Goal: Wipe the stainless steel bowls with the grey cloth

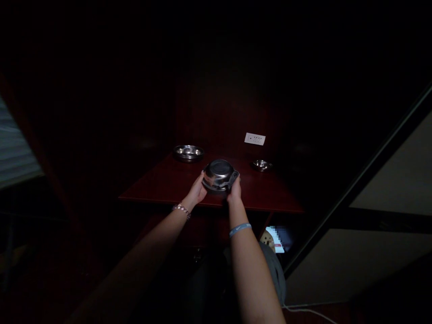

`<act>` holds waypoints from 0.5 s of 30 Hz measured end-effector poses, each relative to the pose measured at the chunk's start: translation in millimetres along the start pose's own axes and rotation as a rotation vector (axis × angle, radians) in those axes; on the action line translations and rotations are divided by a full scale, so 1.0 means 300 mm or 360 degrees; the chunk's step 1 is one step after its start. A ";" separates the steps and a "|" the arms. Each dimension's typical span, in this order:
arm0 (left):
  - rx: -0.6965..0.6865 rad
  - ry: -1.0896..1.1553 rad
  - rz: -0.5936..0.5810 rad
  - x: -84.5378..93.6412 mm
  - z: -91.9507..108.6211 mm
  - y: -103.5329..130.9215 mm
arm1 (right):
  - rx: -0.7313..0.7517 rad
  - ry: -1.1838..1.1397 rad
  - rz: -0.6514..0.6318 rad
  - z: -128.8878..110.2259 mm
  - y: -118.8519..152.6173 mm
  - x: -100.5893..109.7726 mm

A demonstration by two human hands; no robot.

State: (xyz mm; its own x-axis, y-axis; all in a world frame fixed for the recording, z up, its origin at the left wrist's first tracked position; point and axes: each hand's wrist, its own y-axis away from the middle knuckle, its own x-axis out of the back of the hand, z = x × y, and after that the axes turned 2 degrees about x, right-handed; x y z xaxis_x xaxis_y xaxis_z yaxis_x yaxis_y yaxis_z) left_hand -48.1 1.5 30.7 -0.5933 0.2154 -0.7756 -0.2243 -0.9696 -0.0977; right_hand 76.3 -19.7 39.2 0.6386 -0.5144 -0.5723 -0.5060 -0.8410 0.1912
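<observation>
A shiny metal bowl [219, 169] is upside down between my two hands, above the front part of the dark red shelf [270, 193]. Its left rim is gripped by my left hand [198, 188], thumb on the side. My right hand [235, 190] is closed round the right rim, and a crumpled grey cloth-like piece [231, 181] lies between it and the bowl. What that piece is made of is hard to tell in the dim light. The fingertips under the bowl are hidden.
At the back left of the shelf stand wide metal bowls [189, 153], seemingly stacked. A smaller metal bowl [262, 165] sits at the right, below a white wall socket [254, 139]. Under the shelf's right end a lit screen [278, 240] shows. A white cable [310, 310] runs along the floor.
</observation>
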 end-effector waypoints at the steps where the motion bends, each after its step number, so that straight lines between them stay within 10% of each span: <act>1: 0.0012 -0.0012 0.0021 0.000 0.001 -0.001 | -0.0009 -0.0009 0.0008 0.000 0.000 -0.002; 15: 0.0020 -0.0019 -0.0024 0.044 -0.015 -0.028 | 0.0049 0.0023 -0.0037 0.019 -0.002 -0.001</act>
State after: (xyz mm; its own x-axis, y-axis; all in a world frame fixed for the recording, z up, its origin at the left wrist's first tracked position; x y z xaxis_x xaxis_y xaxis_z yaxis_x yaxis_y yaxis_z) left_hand -50.5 12.0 18.4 -0.5991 0.2313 -0.7665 -0.2428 -0.9648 -0.1014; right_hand 73.0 -18.1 34.8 0.6586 -0.4973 -0.5647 -0.5083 -0.8474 0.1534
